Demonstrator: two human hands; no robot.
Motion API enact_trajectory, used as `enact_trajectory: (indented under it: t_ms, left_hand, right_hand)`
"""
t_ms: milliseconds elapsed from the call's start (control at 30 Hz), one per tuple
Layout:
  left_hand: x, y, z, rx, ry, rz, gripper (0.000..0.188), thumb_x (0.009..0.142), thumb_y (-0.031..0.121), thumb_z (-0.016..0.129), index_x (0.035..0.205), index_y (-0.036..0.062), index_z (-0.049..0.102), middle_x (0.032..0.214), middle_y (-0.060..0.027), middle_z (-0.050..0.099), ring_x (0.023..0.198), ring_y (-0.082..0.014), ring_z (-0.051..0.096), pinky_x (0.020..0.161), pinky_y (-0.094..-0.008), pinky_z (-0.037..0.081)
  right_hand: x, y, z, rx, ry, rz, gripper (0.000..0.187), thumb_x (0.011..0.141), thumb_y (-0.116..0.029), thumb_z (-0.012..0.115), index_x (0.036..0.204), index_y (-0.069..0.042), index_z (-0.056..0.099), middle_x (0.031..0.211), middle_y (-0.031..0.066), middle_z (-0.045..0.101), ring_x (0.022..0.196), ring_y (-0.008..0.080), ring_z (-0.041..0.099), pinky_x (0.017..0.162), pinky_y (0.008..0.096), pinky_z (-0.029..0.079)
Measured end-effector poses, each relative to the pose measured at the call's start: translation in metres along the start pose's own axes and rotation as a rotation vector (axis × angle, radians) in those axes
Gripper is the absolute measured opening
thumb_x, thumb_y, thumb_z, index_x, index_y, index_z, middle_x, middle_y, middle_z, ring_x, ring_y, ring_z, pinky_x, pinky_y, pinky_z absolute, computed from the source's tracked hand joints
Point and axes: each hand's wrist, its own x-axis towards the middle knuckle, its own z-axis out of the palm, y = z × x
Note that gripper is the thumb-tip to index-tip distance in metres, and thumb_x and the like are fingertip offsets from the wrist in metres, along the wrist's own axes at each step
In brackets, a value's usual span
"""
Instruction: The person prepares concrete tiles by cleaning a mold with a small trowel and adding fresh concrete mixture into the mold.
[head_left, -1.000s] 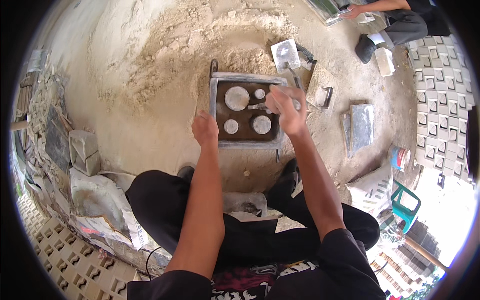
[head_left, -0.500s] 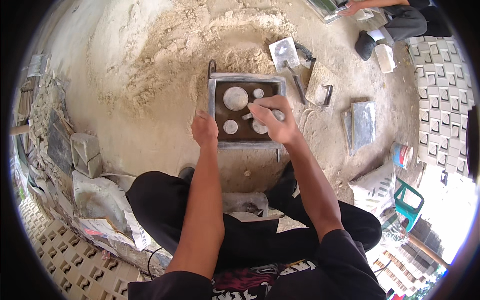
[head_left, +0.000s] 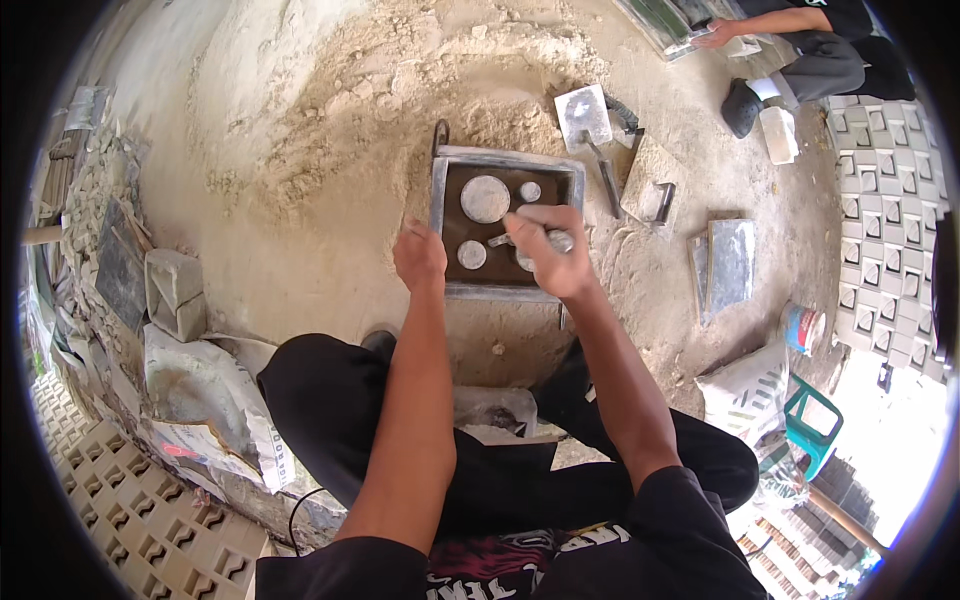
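Note:
A square grey mould frame (head_left: 510,293) lies on the ground in front of me, with dark, smooth material inside. Set in it are round pale discs: a large disc (head_left: 485,199), a small disc (head_left: 530,190) and a medium disc (head_left: 472,255). Another, at the lower right, is partly hidden under my right hand (head_left: 555,250). That hand is closed round a short grey tool (head_left: 498,240) with a narrow tip; most of it is covered by my fingers. My left hand (head_left: 420,258), fingers curled, grips the frame's left wall.
Loose sandy powder (head_left: 480,85) heaps beyond the frame. To its right lie a square trowel (head_left: 584,118) and grey plates (head_left: 730,265). A bucket (head_left: 803,328), a sack (head_left: 745,390) and a green chair (head_left: 812,425) stand farther right. Another person's hand (head_left: 715,33) works at the upper right.
The whole view has shifted slightly, so the frame appears a little farther right. Both hands stay in nearly the same places on it, the right still holding the grey tool.

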Motion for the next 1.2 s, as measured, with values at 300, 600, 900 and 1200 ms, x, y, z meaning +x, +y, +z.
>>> enact_trajectory:
  t_ms: [300, 600, 900, 1200]
  left_hand:
    - [0.003, -0.006, 0.006, 0.017, 0.075, -0.005, 0.062, 0.098, 0.04, 0.025, 0.096, -0.0077, 0.066, 0.1, -0.0319, 0.063, 0.097, -0.0483, 0.06, 0.089, -0.0529, 0.047]
    - [0.013, -0.006, 0.004, 0.01, 0.016, -0.032, 0.063, 0.097, 0.042, 0.028, 0.103, -0.0092, 0.064, 0.106, -0.031, 0.062, 0.104, -0.0463, 0.058, 0.093, -0.0511, 0.044]
    - [0.005, -0.004, 0.005, 0.008, 0.031, -0.001, 0.063, 0.098, 0.04, 0.027, 0.098, -0.0102, 0.065, 0.102, -0.0313, 0.063, 0.1, -0.0471, 0.059, 0.091, -0.0515, 0.045]
    - [0.006, -0.011, 0.005, -0.023, 0.007, 0.008, 0.064, 0.097, 0.041, 0.027, 0.099, -0.011, 0.064, 0.103, -0.034, 0.062, 0.103, -0.0489, 0.057, 0.093, -0.052, 0.043]
  right_hand:
    - [0.001, -0.037, 0.025, -0.001, 0.268, 0.179, 0.035, 0.097, -0.011, 0.052, 0.065, 0.0, 0.043, 0.061, -0.0047, 0.036, 0.062, 0.003, 0.031, 0.05, 0.0257, 0.027]
    - [-0.032, -0.049, 0.037, 0.022, 0.481, 0.153, 0.041, 0.1, -0.017, 0.051, 0.062, -0.003, 0.042, 0.06, -0.0077, 0.036, 0.058, 0.0029, 0.029, 0.049, 0.0247, 0.023]
    - [-0.058, -0.012, 0.013, -0.015, 0.262, 0.062, 0.037, 0.094, -0.009, 0.053, 0.059, -0.002, 0.045, 0.053, -0.0029, 0.041, 0.052, 0.0044, 0.035, 0.044, 0.0272, 0.026]
    - [-0.056, -0.021, 0.01, -0.142, -0.173, -0.028, 0.013, 0.076, 0.0, 0.052, 0.064, 0.0, 0.048, 0.057, 0.0096, 0.044, 0.047, 0.0203, 0.041, 0.047, 0.0339, 0.033]
